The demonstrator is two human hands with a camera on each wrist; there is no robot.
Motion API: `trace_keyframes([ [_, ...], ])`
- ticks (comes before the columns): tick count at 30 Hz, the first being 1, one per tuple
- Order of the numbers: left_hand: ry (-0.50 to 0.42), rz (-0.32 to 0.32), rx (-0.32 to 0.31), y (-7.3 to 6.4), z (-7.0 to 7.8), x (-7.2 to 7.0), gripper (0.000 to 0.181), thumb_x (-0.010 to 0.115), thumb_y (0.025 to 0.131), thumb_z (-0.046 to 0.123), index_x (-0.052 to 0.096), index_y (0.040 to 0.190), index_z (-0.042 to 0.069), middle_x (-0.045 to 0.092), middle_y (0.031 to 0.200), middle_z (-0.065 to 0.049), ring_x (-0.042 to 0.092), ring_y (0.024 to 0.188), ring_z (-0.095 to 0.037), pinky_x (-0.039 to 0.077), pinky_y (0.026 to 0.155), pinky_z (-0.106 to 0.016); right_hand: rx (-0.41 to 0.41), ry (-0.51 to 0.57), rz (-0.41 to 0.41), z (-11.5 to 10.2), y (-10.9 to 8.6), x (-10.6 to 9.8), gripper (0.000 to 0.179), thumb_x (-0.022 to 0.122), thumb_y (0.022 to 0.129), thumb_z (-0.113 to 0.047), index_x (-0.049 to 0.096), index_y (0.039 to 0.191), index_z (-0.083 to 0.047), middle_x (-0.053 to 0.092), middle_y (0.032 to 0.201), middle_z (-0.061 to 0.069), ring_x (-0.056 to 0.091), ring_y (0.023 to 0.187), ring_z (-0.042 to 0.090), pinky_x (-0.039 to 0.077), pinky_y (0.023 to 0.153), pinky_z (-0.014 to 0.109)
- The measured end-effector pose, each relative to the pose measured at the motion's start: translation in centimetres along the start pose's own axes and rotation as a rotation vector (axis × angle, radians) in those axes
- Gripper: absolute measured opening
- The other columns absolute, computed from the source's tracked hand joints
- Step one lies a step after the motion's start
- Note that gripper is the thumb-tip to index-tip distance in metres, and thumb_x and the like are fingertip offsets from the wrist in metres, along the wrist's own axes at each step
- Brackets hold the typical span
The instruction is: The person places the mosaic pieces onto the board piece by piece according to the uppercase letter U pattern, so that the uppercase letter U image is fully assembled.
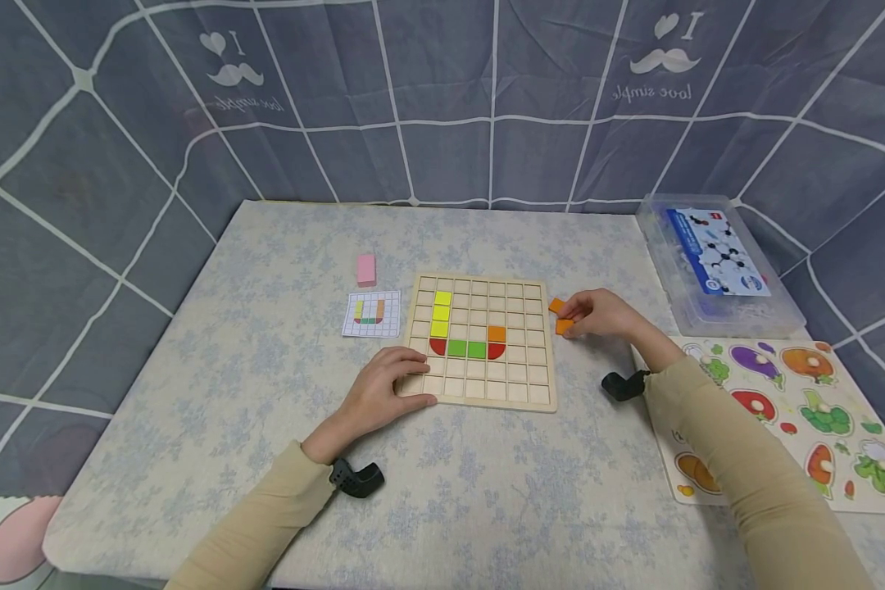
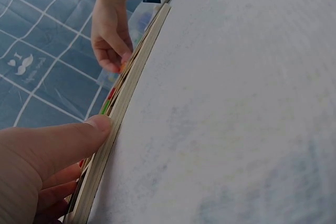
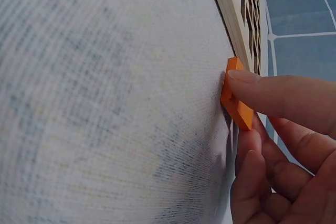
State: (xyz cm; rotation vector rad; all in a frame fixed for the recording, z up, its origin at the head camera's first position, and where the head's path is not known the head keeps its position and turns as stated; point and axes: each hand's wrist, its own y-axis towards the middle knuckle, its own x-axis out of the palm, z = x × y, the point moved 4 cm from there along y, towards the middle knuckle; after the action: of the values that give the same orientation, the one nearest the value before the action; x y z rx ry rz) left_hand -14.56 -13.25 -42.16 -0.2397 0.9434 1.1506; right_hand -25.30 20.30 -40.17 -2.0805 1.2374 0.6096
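A wooden grid board (image 1: 519,385) lies mid-table, bearing a U of coloured tiles. Yellow squares (image 1: 441,313) form its left side, green squares (image 1: 467,349) its bottom between red rounded corner tiles (image 1: 496,351), and an orange square (image 1: 496,333) sits above the right corner. My left hand (image 1: 379,389) rests at the board's near left corner, its thumb (image 2: 100,124) along the rim and the other fingers beyond it. Beside the right edge, my right hand (image 1: 601,314) pinches an orange tile (image 3: 241,111) between thumb and fingers. Another orange tile (image 1: 556,305) shows by its fingertips.
Left of the board are a pattern card (image 1: 372,328) with a printed coloured U and a pink block (image 1: 366,270). At the right stand a clear plastic box (image 1: 652,238) with a blue label and a vegetable puzzle board (image 1: 782,442), partly under the right forearm.
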Motion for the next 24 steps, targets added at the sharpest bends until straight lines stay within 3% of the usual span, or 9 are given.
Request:
trace_keyframes([
  [8,0.001,-0.004,-0.005,0.0,0.1,0.0,0.045,0.082,0.072,0.029,0.070,0.107,0.003,0.060,0.116,-0.008,0.050,0.114,-0.025,0.041,0.097,-0.038,-0.032,-0.031,-0.035,-1.0,0.3,-0.8,0.018,0.072,0.080,-0.007,0.066,0.094,0.003,0.067,0.086,0.009,0.057,0.075,0.017,0.046,0.066,0.030],
  [13,0.003,-0.004,-0.014,0.0,0.1,-0.1,0.045,0.082,0.072,0.029,0.069,0.107,0.003,0.060,0.116,-0.008,0.050,0.114,-0.025,0.042,0.097,-0.038,-0.053,-0.026,-0.058,-2.3,1.4,-1.1,0.018,0.070,0.083,-0.011,0.067,0.096,0.001,0.068,0.088,0.006,0.059,0.079,0.018,0.046,0.071,0.032],
  [19,0.001,-0.007,-0.014,0.0,0.1,-0.1,0.045,0.082,0.072,0.029,0.069,0.107,0.003,0.060,0.117,-0.008,0.050,0.114,-0.025,0.042,0.097,-0.038,-0.042,0.004,-0.076,-4.3,3.0,-0.4,0.018,0.066,0.087,-0.012,0.067,0.101,0.000,0.067,0.091,0.008,0.058,0.083,0.030,0.048,0.072,0.040],
  [24,0.001,-0.005,0.000,0.0,0.0,0.0,0.045,0.082,0.072,0.029,0.070,0.107,0.003,0.060,0.117,-0.008,0.050,0.115,-0.025,0.041,0.097,-0.038,-0.073,0.000,-0.064,-5.5,4.3,0.4,0.017,0.065,0.088,-0.013,0.068,0.101,-0.003,0.067,0.097,0.009,0.057,0.091,0.025,0.045,0.083,0.038],
])
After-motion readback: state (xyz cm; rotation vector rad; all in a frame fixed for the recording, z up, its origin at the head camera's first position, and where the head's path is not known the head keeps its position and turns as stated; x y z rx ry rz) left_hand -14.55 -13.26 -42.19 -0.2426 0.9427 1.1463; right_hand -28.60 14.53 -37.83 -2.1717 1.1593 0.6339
